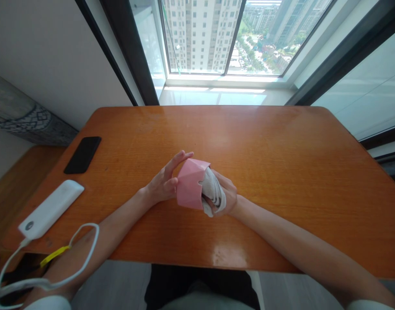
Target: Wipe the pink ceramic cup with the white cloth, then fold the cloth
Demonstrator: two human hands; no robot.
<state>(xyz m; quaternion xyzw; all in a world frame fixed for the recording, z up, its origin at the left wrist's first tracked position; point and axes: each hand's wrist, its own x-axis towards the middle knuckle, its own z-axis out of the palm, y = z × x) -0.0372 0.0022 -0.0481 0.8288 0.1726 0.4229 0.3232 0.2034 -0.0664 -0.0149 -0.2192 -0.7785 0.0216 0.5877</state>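
A pink folded sleeve (pixel 190 183), faceted and stiff-looking, is held above the middle of the orange wooden table (pixel 281 172). A white cloth (pixel 213 191) is bunched in its right opening. My left hand (pixel 164 181) presses its fingertips against the sleeve's left side, with the index finger lifted and spread from the others. My right hand (pixel 225 193) wraps around the cloth and the sleeve's right end, and part of the cloth is hidden by its fingers.
At the table's left side lie a black smartphone (pixel 82 155) and a white power bank (pixel 51 209) with a white cable (pixel 10 267) running off the edge. A yellow strap (pixel 54 256) lies near my left forearm. A large window (pixel 223 38) stands beyond the table.
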